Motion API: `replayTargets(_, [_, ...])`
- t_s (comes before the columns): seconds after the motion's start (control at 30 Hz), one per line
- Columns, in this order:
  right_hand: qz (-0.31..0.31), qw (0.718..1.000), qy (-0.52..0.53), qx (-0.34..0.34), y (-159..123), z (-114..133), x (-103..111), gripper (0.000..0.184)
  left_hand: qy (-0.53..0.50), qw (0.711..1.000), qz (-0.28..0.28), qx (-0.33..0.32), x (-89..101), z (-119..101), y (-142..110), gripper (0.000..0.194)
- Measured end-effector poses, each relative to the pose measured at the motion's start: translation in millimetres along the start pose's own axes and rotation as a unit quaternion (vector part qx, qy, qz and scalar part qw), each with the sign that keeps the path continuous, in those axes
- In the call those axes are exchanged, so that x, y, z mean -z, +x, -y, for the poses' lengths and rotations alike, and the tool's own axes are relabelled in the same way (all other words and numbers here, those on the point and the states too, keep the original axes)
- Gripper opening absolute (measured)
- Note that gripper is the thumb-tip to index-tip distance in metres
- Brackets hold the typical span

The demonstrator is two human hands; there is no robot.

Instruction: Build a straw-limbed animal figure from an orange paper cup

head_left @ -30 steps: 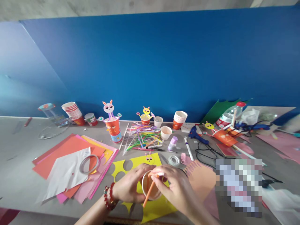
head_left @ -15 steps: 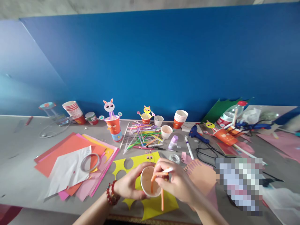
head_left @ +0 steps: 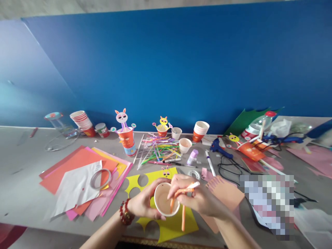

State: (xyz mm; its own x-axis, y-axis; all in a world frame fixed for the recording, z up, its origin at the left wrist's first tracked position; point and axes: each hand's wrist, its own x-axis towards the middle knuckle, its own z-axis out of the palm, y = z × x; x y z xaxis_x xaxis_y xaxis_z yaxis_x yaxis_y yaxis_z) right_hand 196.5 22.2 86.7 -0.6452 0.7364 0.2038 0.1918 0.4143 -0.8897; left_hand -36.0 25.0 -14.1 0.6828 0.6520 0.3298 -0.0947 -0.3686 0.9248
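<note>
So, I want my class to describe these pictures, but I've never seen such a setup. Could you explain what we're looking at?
There is no machine here: a person works with two bare hands. The only view comes from a camera on the person's head, looking forward and down.

The left hand holds a paper cup, its opening towards us. The right hand grips a bent orange strip at the cup's mouth.

Below them on the grey table lies a yellow sheet with round holes. Beyond it is a pile of coloured sticks. Coloured paper lies to the left, a blue glue gun to the right.
</note>
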Motion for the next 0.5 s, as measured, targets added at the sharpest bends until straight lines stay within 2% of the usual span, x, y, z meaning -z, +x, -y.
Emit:
replayTargets(0.07, [0.0, 1.0, 0.0, -0.009, 0, -1, 0, 0.025, 0.017, 1.0, -0.008, -0.004, -0.8, -3, 3, 0.098])
replayTargets(0.27, [-0.052, 0.996, -0.026, -0.074, -5, -11, -11, 0.022, 0.06, 0.996, -0.065, -0.016, -8.0, -3, 8, 0.09])
replayTargets(0.43, [-0.074, 0.991, 0.035, -0.108, -9, -18, -18, 0.016, 0.049, 0.994, -0.081, -0.051, -11.9, 6, 5, 0.099])
replayTargets(0.5, [-0.099, 0.986, 0.062, -0.116, -8, -20, -18, 0.012, 0.038, 0.995, -0.08, -0.042, -11.2, 7, 2, 0.1])
